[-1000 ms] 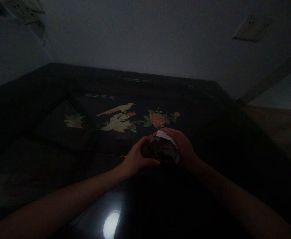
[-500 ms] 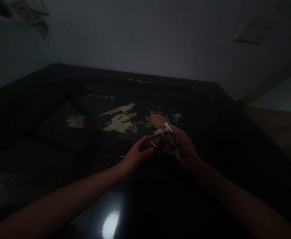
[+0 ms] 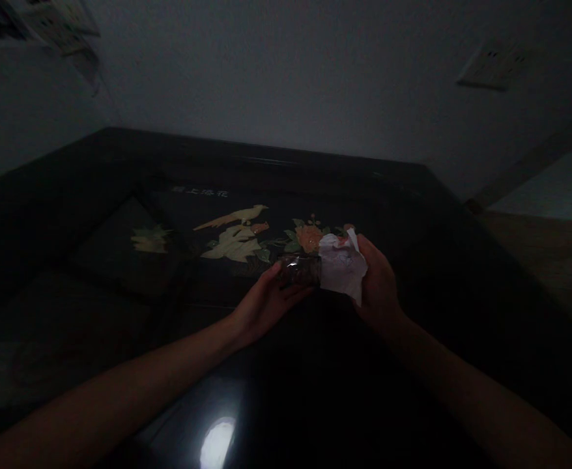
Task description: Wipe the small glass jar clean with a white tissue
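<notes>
A small clear glass (image 3: 298, 268), dim against the dark tabletop, lies sideways in my left hand (image 3: 271, 299). My thumb is at its left end and my fingers reach beneath it. My right hand (image 3: 380, 277) grips a crumpled white paper tissue (image 3: 342, 264). The tissue spreads toward the right end of the glass and hides that end. Whether part of the tissue is inside the glass I cannot tell. Both hands are above the glossy black table (image 3: 286, 384).
Inlaid in the table are a bird (image 3: 240, 215), an orange flower (image 3: 309, 238) and pale leaves (image 3: 150, 239). A bright light reflection (image 3: 216, 444) shows near the front. Behind stands a grey wall (image 3: 276, 78) with a socket (image 3: 494, 65) at right and a power strip (image 3: 54, 29) at upper left.
My right hand has moved slightly right, and the tissue now shows spread out beside the glass. The glass has turned to lie sideways, and my left fingers have shifted beneath it.
</notes>
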Demonstrator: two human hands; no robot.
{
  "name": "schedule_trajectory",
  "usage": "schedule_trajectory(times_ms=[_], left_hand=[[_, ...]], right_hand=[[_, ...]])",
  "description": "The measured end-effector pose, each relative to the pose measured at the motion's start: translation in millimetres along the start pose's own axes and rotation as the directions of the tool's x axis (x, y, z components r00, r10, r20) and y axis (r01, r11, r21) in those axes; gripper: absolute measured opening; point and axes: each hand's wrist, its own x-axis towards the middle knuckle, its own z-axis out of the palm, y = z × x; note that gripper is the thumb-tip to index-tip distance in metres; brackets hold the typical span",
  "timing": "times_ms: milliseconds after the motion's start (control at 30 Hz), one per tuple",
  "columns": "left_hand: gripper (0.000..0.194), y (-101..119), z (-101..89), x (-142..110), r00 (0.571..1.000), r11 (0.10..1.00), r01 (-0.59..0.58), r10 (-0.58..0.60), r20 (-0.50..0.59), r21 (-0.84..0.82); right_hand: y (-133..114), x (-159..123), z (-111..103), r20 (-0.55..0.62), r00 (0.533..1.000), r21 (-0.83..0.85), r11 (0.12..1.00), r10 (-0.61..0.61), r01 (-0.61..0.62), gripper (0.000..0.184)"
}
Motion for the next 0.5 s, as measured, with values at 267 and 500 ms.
schedule_trajectory(times_ms=[267, 500], left_hand=[[0.041, -2.7, 5.1, -6.5, 0.991, 0.995, 0.076, -0.083, 0.106, 0.068], [0.038, -1.3, 8.3, -8.0, 0.988, 0.994, 0.093, -0.100, 0.122, 0.056]], right_hand=[[-9.9, -14.5, 3.6, 0.039, 0.985, -0.223, 0.960, -0.168, 0.172, 0.030], [-6.6, -36.7, 2.3, 0.471, 0.730, -0.328, 0.670, -0.496, 0.667, 0.023]])
